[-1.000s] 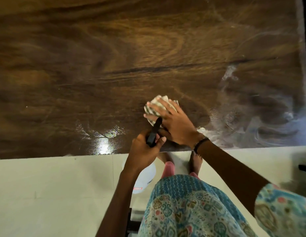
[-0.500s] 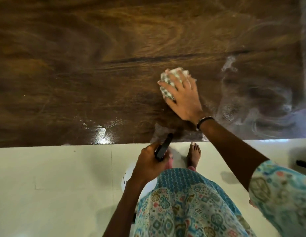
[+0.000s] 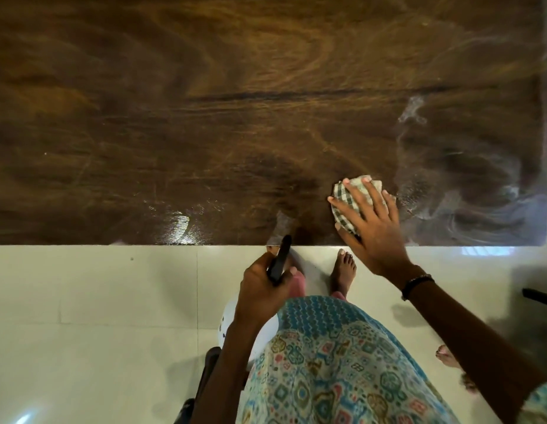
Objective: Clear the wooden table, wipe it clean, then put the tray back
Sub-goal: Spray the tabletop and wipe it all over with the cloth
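A dark wooden table (image 3: 205,117) fills the upper view, seen from above; the right hand (image 3: 374,231) lies flat with fingers spread, pressing a crumpled checked cloth (image 3: 342,197) onto the wood near the front edge, beside hazy white smears (image 3: 468,191); the left hand (image 3: 263,289) hangs just off the table edge, curled around the black trigger of a white spray bottle (image 3: 263,335) above pale floor tiles (image 3: 98,316).

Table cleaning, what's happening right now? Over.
Right hand pressing checked cloth on wooden table. Left hand gripping spray bottle. Nothing in the way.
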`<state>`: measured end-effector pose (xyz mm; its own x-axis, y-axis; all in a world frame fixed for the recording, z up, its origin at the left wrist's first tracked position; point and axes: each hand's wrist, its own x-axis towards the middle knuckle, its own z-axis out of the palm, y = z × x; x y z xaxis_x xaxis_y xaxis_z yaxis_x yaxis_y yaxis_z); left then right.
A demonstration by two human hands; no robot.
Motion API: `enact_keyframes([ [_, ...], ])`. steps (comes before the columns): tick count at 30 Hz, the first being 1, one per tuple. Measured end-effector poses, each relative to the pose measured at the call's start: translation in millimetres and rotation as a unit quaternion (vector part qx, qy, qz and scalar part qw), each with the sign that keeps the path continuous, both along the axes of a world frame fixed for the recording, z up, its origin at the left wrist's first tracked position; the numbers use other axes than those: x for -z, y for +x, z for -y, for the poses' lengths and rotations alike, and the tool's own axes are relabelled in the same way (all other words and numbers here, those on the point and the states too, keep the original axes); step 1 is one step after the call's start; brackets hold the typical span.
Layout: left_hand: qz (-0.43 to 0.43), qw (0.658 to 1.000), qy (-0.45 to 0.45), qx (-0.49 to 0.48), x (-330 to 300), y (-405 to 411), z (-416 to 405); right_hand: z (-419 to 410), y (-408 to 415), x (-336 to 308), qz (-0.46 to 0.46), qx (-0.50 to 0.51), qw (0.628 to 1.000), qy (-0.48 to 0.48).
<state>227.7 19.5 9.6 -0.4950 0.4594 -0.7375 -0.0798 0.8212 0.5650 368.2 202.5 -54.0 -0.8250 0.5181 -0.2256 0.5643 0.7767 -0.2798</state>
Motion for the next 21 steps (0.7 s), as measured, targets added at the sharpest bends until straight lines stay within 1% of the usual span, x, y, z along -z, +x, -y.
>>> enact_keyframes([
  [2,-0.031,0.999,0.011,-0.027,-2.4,-8.0,2.1,23.1,-18.3,1.5,-0.009,-0.004,1.0,-0.012],
  [6,-0.071,0.996,0.025,-0.044,-12.2,-25.2,4.3,82.3,-79.3,5.2,-0.052,-0.083,0.994,-0.038],
  [9,-0.08,0.995,0.037,-0.049,-17.1,-35.5,6.0,115.5,-113.8,6.9,-0.038,-0.124,0.991,-0.035],
  [11,-0.076,0.996,0.036,-0.044,-20.0,-41.0,4.9,112.7,-112.0,10.9,-0.036,-0.146,0.988,-0.033],
  [13,-0.079,0.996,0.027,-0.032,-20.7,-45.0,1.9,97.6,-87.9,12.5,-0.046,-0.151,0.987,-0.043],
  [15,-0.08,0.996,0.02,-0.02,-19.2,-46.8,-2.5,77.1,-46.9,10.9,-0.017,-0.124,0.992,-0.03],
  [18,-0.055,0.998,0.022,-0.019,-16.7,-45.5,-9.9,41.3,17.8,0.7,0.019,-0.025,0.999,-0.011],
  [21,-0.03,0.999,0.032,-0.018,-17.4,-39.6,-18.5,24.4,33.2,-5.1,0.032,0.068,0.997,-0.009],
])
